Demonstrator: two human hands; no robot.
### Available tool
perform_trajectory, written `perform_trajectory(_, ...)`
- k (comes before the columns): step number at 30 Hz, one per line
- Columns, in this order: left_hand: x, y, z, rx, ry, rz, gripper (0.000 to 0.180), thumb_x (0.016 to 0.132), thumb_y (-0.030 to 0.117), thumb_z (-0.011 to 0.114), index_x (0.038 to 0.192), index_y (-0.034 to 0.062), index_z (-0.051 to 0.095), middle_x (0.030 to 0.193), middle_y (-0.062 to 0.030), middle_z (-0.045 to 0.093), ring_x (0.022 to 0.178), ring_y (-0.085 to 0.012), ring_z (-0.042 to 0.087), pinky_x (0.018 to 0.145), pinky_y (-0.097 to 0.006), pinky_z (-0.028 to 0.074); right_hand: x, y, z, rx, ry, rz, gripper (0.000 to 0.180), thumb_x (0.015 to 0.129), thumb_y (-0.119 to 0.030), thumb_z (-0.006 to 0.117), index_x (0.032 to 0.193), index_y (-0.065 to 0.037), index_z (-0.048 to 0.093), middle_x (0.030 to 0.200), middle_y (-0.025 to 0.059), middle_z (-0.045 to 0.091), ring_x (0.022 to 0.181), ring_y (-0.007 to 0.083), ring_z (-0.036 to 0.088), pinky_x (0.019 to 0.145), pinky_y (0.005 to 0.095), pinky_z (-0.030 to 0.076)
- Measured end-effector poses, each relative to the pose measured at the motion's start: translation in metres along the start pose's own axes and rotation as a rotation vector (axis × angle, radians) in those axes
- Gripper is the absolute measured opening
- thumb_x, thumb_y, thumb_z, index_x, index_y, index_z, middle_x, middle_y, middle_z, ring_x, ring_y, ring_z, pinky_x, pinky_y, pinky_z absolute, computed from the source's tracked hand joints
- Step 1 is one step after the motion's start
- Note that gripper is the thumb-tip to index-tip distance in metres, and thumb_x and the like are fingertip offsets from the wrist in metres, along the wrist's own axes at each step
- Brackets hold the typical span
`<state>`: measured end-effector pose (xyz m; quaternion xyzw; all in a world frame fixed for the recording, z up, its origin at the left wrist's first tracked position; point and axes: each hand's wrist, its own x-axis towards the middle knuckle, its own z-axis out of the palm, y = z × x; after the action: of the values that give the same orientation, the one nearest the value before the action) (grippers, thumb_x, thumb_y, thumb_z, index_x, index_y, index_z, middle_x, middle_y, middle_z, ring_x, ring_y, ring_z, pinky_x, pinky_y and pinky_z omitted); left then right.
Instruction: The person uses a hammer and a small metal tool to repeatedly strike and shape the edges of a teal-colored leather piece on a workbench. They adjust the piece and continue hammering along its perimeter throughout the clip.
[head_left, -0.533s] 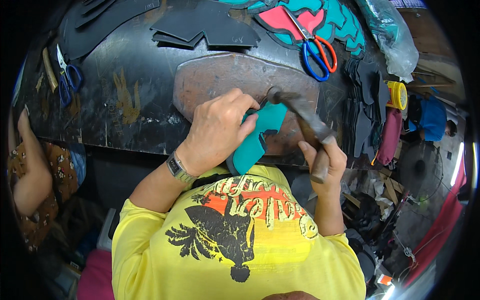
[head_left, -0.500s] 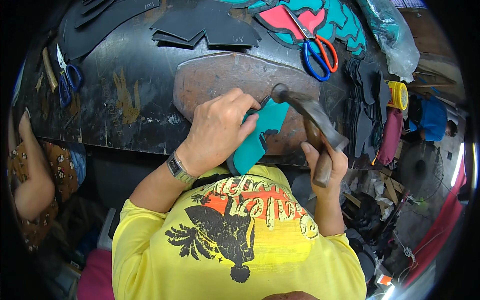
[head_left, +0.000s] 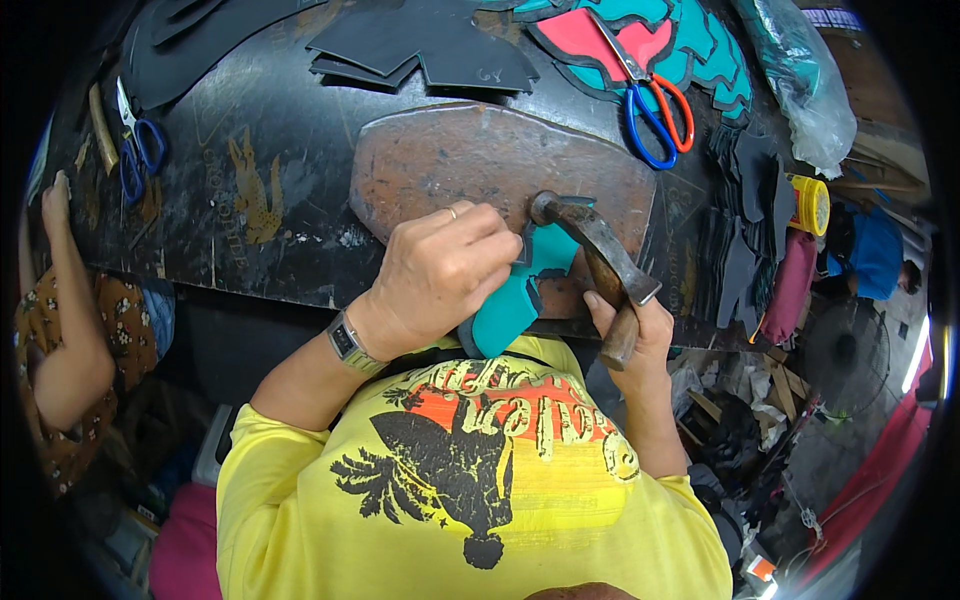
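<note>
My right hand (head_left: 640,335) grips the wooden handle of a hammer (head_left: 607,245). Its round metal face is down at the upper edge of a teal cut piece (head_left: 512,308) with dark edging; whether it touches cannot be told. My left hand (head_left: 445,265) is closed, fingertips pinching the dark edge of that piece, and it hides part of the material. The teal piece lies over the near edge of a worn brown slab (head_left: 440,150), its lower end hanging toward my yellow shirt.
Red-and-blue-handled scissors (head_left: 652,110) rest on teal and pink pieces (head_left: 700,60) at the back right. Black cut sheets (head_left: 420,50) lie behind the slab, dark stacked pieces (head_left: 745,220) to the right. Blue-handled scissors (head_left: 140,150) are at left, near another person's arm (head_left: 75,310).
The hammer has dropped left and lower, its head now at the teal piece's edge. My left fingers have shifted slightly, curling closer in. The view has shifted a little.
</note>
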<state>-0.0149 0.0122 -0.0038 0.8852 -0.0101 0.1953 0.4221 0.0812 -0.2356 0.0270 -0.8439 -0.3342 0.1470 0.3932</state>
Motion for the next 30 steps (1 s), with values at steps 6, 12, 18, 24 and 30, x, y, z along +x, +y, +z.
perform_trajectory(6, -0.003, 0.001, 0.002, 0.003, 0.021, 0.001, 0.020, 0.076, 0.001, 0.080, 0.095, 0.0036, 0.073, 0.088, -0.0086, 0.066, 0.082, -0.0280, 0.068, 0.069, -0.039, 0.056, -0.001, 0.001, -0.004, -0.003, 0.011, -0.021, 0.046, 0.090, 0.003, 0.081, 0.133, 0.007, 0.065, 0.129, 0.0202, 0.074, 0.115, 0.0253, 0.074, 0.099, 0.0334, 0.055)
perform_trajectory(12, -0.003, 0.006, 0.000, 0.014, 0.040, -0.050, 0.022, 0.074, 0.001, 0.081, 0.095, 0.0027, 0.075, 0.087, -0.0099, 0.066, 0.081, -0.0295, 0.069, 0.070, -0.039, 0.056, -0.001, 0.001, -0.001, 0.107, 0.185, -0.247, 0.045, 0.087, 0.006, 0.081, 0.130, 0.007, 0.068, 0.123, 0.0200, 0.075, 0.103, 0.0237, 0.075, 0.093, 0.0306, 0.056)
perform_trajectory(18, -0.003, 0.005, 0.002, 0.026, 0.067, -0.032, 0.019, 0.076, 0.002, 0.080, 0.092, 0.0054, 0.070, 0.087, -0.0079, 0.062, 0.081, -0.0278, 0.067, 0.070, -0.039, 0.055, -0.005, 0.000, -0.005, -0.083, 0.047, -0.154, 0.056, 0.080, 0.009, 0.083, 0.133, 0.001, 0.067, 0.122, 0.0205, 0.076, 0.095, 0.0280, 0.077, 0.086, 0.0325, 0.058)
perform_trajectory(24, -0.005, 0.004, 0.004, 0.051, 0.082, 0.000, 0.016, 0.078, 0.003, 0.079, 0.088, 0.0063, 0.066, 0.085, -0.0063, 0.059, 0.079, -0.0259, 0.066, 0.067, -0.038, 0.054, -0.006, 0.001, 0.000, -0.133, 0.025, -0.089, 0.045, 0.084, 0.006, 0.083, 0.126, 0.008, 0.067, 0.128, 0.0213, 0.074, 0.110, 0.0303, 0.077, 0.095, 0.0350, 0.058)
perform_trajectory(30, -0.007, 0.001, 0.009, 0.042, 0.140, 0.039, 0.015, 0.079, 0.002, 0.078, 0.090, 0.0049, 0.069, 0.083, -0.0060, 0.059, 0.076, -0.0246, 0.065, 0.065, -0.037, 0.054, -0.007, -0.006, -0.007, 0.087, 0.139, -0.146, 0.039, 0.086, 0.004, 0.083, 0.123, 0.008, 0.069, 0.126, 0.0201, 0.075, 0.108, 0.0268, 0.076, 0.096, 0.0337, 0.057)
